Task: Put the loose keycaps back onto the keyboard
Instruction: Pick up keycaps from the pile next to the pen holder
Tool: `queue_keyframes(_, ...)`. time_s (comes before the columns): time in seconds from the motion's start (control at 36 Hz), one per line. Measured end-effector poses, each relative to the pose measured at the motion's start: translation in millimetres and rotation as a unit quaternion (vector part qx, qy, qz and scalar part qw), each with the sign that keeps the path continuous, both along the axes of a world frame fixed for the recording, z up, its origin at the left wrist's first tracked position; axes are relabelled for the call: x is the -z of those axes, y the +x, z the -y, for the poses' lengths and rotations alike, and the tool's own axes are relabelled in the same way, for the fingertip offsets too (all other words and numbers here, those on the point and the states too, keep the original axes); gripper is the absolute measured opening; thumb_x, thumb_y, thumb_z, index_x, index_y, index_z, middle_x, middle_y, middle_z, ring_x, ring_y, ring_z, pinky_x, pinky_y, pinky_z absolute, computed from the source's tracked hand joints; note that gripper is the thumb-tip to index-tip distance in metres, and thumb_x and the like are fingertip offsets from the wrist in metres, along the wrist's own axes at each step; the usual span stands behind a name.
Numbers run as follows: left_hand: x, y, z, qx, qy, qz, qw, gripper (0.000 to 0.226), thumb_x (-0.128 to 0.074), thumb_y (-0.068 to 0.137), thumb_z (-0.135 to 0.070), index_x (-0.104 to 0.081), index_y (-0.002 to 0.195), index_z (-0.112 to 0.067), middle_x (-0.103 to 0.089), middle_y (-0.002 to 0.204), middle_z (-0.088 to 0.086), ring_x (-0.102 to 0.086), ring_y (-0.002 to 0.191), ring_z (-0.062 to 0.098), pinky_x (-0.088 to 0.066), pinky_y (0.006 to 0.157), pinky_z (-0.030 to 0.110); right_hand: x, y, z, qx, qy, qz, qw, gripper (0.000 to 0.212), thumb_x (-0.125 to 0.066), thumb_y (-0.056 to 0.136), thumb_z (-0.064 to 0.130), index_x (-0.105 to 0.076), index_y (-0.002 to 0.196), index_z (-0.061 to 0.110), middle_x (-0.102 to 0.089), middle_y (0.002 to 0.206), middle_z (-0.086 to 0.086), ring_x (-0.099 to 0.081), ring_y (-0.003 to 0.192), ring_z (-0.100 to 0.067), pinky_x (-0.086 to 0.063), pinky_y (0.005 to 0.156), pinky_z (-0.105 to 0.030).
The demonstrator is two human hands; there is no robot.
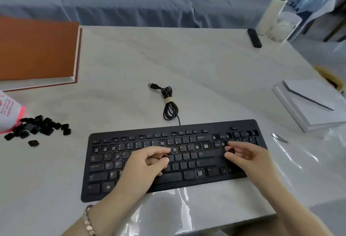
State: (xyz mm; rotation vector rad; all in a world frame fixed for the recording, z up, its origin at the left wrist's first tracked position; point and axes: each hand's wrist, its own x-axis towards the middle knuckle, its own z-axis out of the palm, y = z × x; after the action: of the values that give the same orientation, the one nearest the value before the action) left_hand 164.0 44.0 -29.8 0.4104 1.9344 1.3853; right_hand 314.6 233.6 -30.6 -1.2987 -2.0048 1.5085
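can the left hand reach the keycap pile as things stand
Probably yes: nothing stands between the left hand and the keycap pile, just keyboard and bare table; it seems to pinch a keycap.

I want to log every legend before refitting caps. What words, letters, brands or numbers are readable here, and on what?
"P": keycap in the top letter row of the keyboard.
"Q": keycap at that row's left end, faint.
Other keyboard legends: white marks, too blurred to read.
Red print on the white and pink packet: too small to read.
Loose keycaps, orange book: no text readable.
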Motion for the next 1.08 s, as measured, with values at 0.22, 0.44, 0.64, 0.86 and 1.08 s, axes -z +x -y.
queue_keyframes(0.22, 13, 0, -12, -0.002, -0.04, -0.064, 0.997, 0.02, -0.073, 0.077, -0.003, -0.068, 0.076, -0.023, -0.069, 0.073, -0.002, -0.062, 0.065, 0.006, -0.053, 0.072, 0.025, 12, -1, -43, -0.065, 0.161, 0.026, 0.985, 0.024, -0.07, 0.075, -0.005, -0.07, 0.094, 0.01, -0.058, 0.084, 0.009, -0.058, 0.066, 0.002, -0.047, 0.067, -0.009)
queue_keyframes(0.44, 18, 2, -16, -0.006, -0.035, -0.068, 0.997, 0.022, -0.072, 0.077, 0.0, -0.069, 0.076, -0.022, -0.069, 0.067, -0.003, -0.059, 0.057, 0.002, -0.05, 0.066, 0.021, 14, -11, -70, -0.163, 0.211, 0.086, 0.96, 0.029, -0.076, 0.074, 0.006, -0.07, 0.095, 0.025, -0.064, 0.084, 0.005, -0.06, 0.071, -0.003, -0.046, 0.079, -0.015)
queue_keyframes(0.64, 17, 3, -16, -0.022, -0.004, -0.015, 1.0, 0.021, -0.067, 0.08, 0.006, -0.07, 0.082, -0.015, -0.071, 0.066, 0.0, -0.067, 0.061, 0.007, -0.051, 0.056, 0.013, 16, -15, -82, -0.169, 0.138, 0.069, 0.973, 0.03, -0.079, 0.069, 0.006, -0.068, 0.078, 0.033, -0.063, 0.08, 0.006, -0.056, 0.064, 0.0, -0.043, 0.069, -0.006)
queue_keyframes(0.86, 17, -1, -15, -0.012, -0.026, -0.003, 1.0, 0.021, -0.069, 0.08, 0.001, -0.07, 0.084, -0.02, -0.073, 0.069, 0.002, -0.068, 0.065, 0.011, -0.055, 0.068, 0.017, 17, -23, -87, -0.244, 0.16, 0.1, 0.951, 0.032, -0.077, 0.07, 0.004, -0.066, 0.077, 0.034, -0.058, 0.084, 0.004, -0.049, 0.066, -0.006, -0.041, 0.067, -0.008)
queue_keyframes(1.08, 12, -1, -14, 0.007, -0.049, -0.021, 0.999, 0.029, -0.077, 0.073, -0.004, -0.07, 0.082, -0.03, -0.071, 0.062, -0.005, -0.062, 0.059, -0.006, -0.042, 0.071, 0.011, 17, -25, -85, -0.243, 0.175, 0.121, 0.947, 0.023, -0.078, 0.069, 0.003, -0.075, 0.089, 0.014, -0.057, 0.079, 0.01, -0.052, 0.064, 0.0, -0.039, 0.066, -0.007)
